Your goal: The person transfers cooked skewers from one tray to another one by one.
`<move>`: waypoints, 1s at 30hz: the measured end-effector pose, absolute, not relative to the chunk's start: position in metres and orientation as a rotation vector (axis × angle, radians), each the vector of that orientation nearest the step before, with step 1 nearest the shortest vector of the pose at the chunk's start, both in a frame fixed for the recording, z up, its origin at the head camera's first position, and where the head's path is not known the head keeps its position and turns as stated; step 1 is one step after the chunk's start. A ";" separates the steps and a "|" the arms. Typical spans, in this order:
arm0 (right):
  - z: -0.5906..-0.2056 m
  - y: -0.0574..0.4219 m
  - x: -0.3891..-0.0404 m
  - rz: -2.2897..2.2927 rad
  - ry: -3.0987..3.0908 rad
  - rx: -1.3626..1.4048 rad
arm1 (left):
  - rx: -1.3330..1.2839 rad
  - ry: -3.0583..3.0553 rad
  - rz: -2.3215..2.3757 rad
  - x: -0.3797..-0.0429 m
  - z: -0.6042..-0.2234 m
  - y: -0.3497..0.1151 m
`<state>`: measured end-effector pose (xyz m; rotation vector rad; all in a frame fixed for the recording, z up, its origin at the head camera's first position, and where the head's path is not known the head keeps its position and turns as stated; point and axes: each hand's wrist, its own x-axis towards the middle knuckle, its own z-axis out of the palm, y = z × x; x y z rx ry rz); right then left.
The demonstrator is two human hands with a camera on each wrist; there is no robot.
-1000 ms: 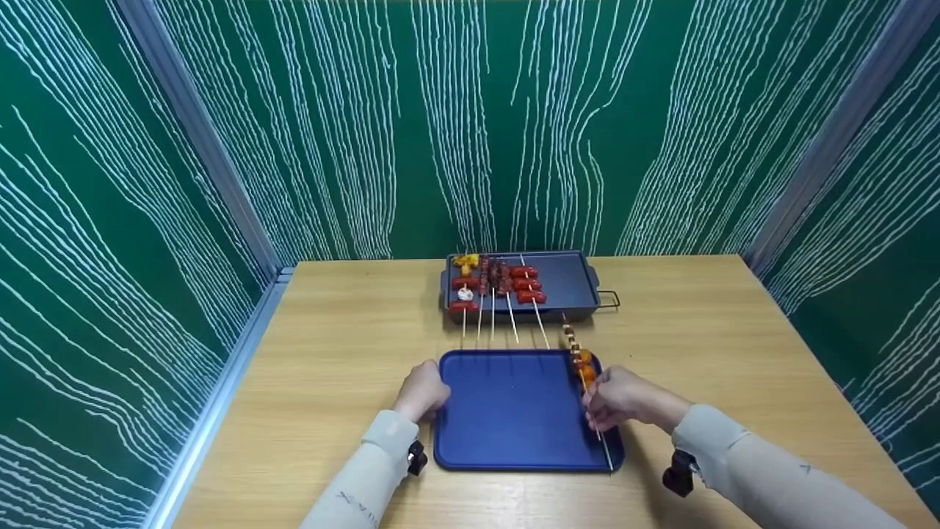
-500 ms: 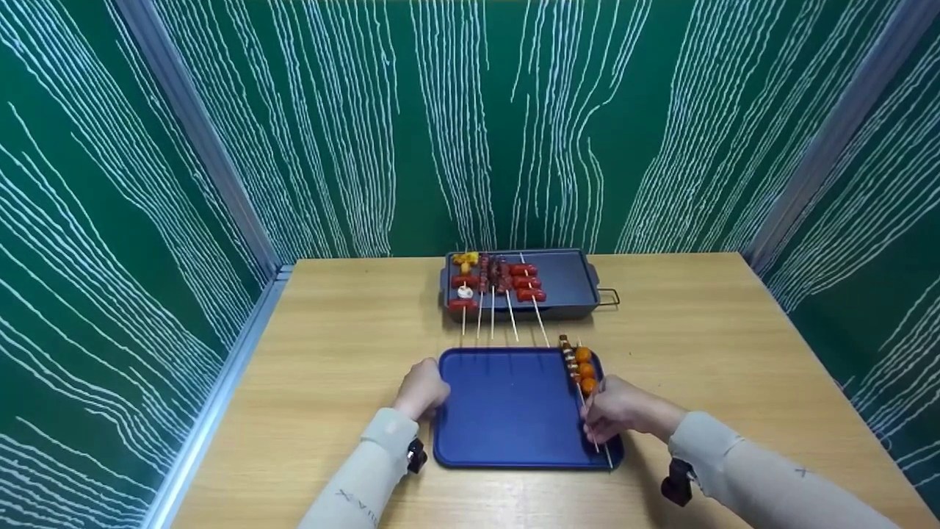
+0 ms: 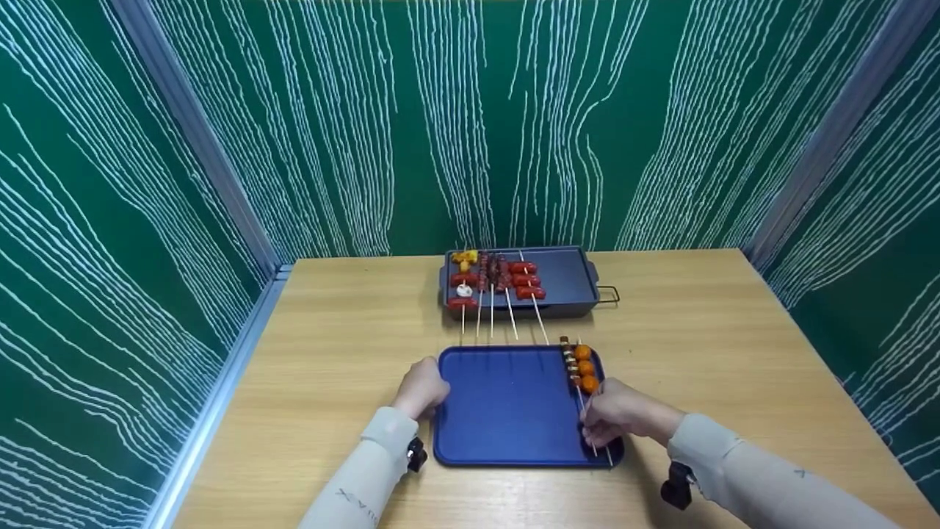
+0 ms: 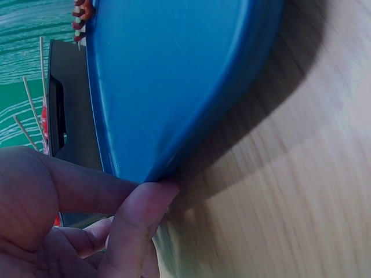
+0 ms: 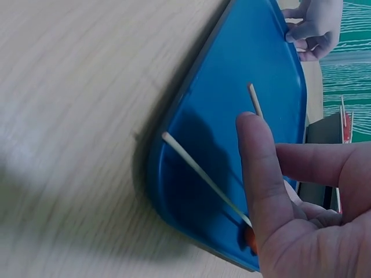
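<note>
The blue tray [image 3: 507, 411] lies on the table, and my left hand [image 3: 422, 388] pinches its left edge between thumb and fingers. Over the tray's right side, my right hand [image 3: 617, 413] pinches the stick of a skewer [image 3: 570, 364] with brown and white pieces. In the right wrist view, that skewer's stick end [image 5: 255, 99] pokes out past the thumb. Beside it on the tray lies a skewer of orange balls [image 3: 586, 367]. Its bare stick [image 5: 203, 174] runs toward the tray's near right corner; my right hand hides part of it in the head view.
Behind the tray stands a dark grill pan [image 3: 562, 279] with a wire handle [image 3: 609, 294] on its right. Several skewers of red sausage [image 3: 526, 281], dark meat [image 3: 493, 273] and mixed pieces [image 3: 463, 279] lie on it, sticks jutting over the front. Green patterned walls [image 3: 507, 125] surround the wooden table [image 3: 338, 338].
The right hand has moved slightly toward me and lowered the brown-and-white skewer beside the orange one, whose balls now show more fully. The left hand stays at the tray's edge.
</note>
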<state>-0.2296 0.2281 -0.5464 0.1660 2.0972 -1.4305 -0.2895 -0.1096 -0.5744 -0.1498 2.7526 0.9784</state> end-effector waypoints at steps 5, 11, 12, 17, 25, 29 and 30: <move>-0.544 0.225 -0.225 -1.412 2.109 0.169 | -0.140 2.762 0.987 -0.290 -0.575 -0.110; -0.548 0.223 -0.223 -1.375 2.128 0.192 | -0.147 2.761 0.994 -0.290 -0.574 -0.110; -0.549 0.223 -0.223 -1.364 2.137 0.197 | -0.148 2.759 0.992 -0.289 -0.575 -0.110; -0.553 0.222 -0.224 -1.274 2.214 0.202 | -0.145 2.749 0.981 -0.289 -0.575 -0.110; -0.558 0.220 -0.226 -1.207 2.254 0.169 | -0.123 2.754 0.970 -0.290 -0.575 -0.110; -0.561 0.220 -0.226 -1.215 2.247 0.163 | -0.128 2.753 0.975 -0.290 -0.575 -0.110; -0.562 0.220 -0.225 -1.212 2.247 0.158 | -0.127 2.753 0.978 -0.289 -0.576 -0.110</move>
